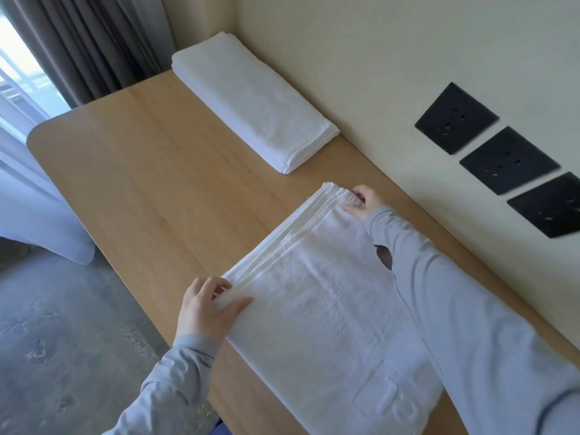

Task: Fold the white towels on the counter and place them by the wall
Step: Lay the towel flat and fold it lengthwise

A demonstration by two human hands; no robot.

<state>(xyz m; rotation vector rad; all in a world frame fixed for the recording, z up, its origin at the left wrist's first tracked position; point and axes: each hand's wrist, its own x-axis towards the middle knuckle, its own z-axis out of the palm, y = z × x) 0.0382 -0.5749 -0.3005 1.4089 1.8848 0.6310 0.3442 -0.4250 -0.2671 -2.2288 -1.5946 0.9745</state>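
One folded towel sits along the wall — that one looks done. The second towel lies mid-counter; left hand and right hand each pinch its layered edge — folding under way, placement left.

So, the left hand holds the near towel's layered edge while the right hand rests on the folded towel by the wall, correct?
Not quite. The head view shows the right hand gripping the far end of that same layered edge of the near towel, which the left hand holds; the folded towel by the wall lies apart, untouched.
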